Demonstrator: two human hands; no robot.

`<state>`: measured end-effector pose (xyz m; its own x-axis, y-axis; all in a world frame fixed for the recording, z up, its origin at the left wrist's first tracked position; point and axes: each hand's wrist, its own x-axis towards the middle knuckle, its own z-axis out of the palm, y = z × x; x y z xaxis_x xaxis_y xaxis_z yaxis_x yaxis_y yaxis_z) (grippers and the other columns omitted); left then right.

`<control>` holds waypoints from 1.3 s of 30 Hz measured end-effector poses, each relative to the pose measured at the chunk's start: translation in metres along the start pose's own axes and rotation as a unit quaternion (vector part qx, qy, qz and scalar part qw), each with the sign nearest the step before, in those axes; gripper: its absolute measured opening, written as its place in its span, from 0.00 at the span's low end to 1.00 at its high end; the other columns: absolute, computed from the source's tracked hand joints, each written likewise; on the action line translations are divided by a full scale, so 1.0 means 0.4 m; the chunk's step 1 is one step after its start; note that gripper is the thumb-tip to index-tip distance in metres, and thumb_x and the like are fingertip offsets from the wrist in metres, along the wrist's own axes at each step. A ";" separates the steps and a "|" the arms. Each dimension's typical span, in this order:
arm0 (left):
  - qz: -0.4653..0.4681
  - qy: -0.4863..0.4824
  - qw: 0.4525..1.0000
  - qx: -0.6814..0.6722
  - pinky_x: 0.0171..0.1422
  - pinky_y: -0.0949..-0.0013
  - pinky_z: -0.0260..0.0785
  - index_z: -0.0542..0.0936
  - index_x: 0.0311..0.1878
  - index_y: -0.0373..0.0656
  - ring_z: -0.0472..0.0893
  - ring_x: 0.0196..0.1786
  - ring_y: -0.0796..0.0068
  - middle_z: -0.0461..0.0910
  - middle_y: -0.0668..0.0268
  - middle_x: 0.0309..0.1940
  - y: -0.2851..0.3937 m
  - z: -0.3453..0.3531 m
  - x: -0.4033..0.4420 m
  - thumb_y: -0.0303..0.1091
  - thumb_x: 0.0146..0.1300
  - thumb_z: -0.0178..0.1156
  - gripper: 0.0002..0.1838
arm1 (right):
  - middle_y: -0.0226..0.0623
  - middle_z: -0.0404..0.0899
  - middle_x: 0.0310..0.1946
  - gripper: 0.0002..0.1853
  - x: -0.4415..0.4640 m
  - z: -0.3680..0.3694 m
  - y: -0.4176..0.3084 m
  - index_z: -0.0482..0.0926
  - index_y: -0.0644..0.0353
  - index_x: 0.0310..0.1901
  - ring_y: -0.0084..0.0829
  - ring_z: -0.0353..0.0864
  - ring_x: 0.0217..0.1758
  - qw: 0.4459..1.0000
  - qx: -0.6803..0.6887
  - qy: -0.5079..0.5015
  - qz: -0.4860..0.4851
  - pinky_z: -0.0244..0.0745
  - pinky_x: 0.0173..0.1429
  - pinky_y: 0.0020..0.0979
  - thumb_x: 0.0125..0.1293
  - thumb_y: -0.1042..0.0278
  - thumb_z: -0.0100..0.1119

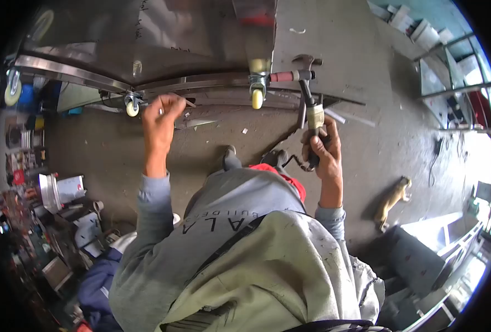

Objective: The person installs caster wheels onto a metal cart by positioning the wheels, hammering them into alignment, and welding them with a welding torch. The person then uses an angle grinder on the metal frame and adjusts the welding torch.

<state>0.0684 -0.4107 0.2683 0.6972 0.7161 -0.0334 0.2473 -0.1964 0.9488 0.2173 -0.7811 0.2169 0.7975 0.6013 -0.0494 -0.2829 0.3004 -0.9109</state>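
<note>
My right hand (324,149) is wrapped round the handle of a TIG torch (314,116). Its pink nozzle points left, close to the steel frame of a wheeled cabinet, and a dark cable trails from below the hand. Just beyond the torch is a claw hammer (306,58), partly hidden behind it. My left hand (163,110) is closed with curled fingers, in front of the cabinet's lower rail near a caster (132,105). A thin pale sliver shows beside its fingertips; whether the hand holds it I cannot tell.
The shiny steel cabinet (201,39) rests on casters, one a yellow wheel (257,99). Metal strips (345,113) lie on the floor to the right. A dog (392,203) lies farther right. Cluttered tools and parts (40,232) line the left; metal frames (450,88) stand right.
</note>
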 end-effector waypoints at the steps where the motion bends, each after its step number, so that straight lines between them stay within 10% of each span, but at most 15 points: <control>1: -0.020 0.019 1.000 0.001 0.49 0.73 0.72 0.85 0.38 0.40 0.80 0.39 0.81 0.83 0.71 0.34 -0.037 0.004 -0.045 0.35 0.71 0.72 0.09 | 0.41 0.81 0.42 0.31 0.017 -0.018 -0.011 0.65 0.62 0.74 0.24 0.78 0.28 0.999 0.011 -0.030 -0.008 0.75 0.32 0.25 0.77 0.61 0.67; 14: -0.015 0.204 0.979 0.002 0.42 0.76 0.75 0.87 0.48 0.35 0.82 0.35 0.82 0.87 0.66 0.33 -0.155 -0.060 -0.414 0.29 0.74 0.68 0.07 | 0.38 0.78 0.33 0.53 0.126 0.031 -0.086 0.44 0.53 0.88 0.27 0.77 0.23 0.995 0.010 -0.100 -0.028 0.74 0.28 0.29 0.68 0.69 0.68; 23: -0.041 0.239 0.961 -0.134 0.66 0.50 0.85 0.81 0.61 0.26 0.85 0.66 0.52 0.81 0.47 0.64 -0.226 -0.269 -0.435 0.17 0.76 0.45 0.19 | 0.43 0.74 0.44 0.50 0.111 0.219 -0.241 0.42 0.43 0.88 0.23 0.68 0.22 0.941 0.042 -0.143 -0.302 0.64 0.21 0.24 0.76 0.65 0.66; 31: 0.168 0.238 0.955 -0.045 0.57 0.64 0.80 0.86 0.50 0.34 0.87 0.49 0.65 0.88 0.53 0.46 -0.022 -0.591 -0.514 0.18 0.66 0.61 0.12 | 0.40 0.67 0.39 0.44 0.047 0.518 -0.199 0.43 0.45 0.87 0.22 0.64 0.20 0.916 0.036 -0.124 -0.381 0.61 0.21 0.24 0.80 0.65 0.60; 34: 0.412 0.176 0.891 -0.070 0.55 0.56 0.82 0.87 0.41 0.37 0.87 0.43 0.61 0.88 0.50 0.41 0.140 -0.645 -0.506 0.20 0.62 0.68 0.05 | 0.40 0.73 0.35 0.48 0.048 0.584 -0.145 0.41 0.45 0.87 0.24 0.67 0.18 0.932 0.010 -0.158 -0.325 0.62 0.19 0.25 0.77 0.61 0.65; 39: 0.468 0.155 0.870 -0.027 0.52 0.55 0.82 0.87 0.39 0.39 0.88 0.38 0.61 0.88 0.56 0.37 0.171 -0.714 -0.414 0.21 0.60 0.70 0.05 | 0.39 0.77 0.31 0.58 0.087 0.767 0.008 0.33 0.53 0.88 0.25 0.70 0.16 0.959 -0.016 -0.226 -0.173 0.66 0.17 0.28 0.72 0.60 0.71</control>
<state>-0.2223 -0.3516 0.4282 0.3600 0.4075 0.8392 -0.3690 -0.7640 0.5293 0.0807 -0.5320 0.3380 0.5266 0.7309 0.4340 -0.0201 0.5211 -0.8533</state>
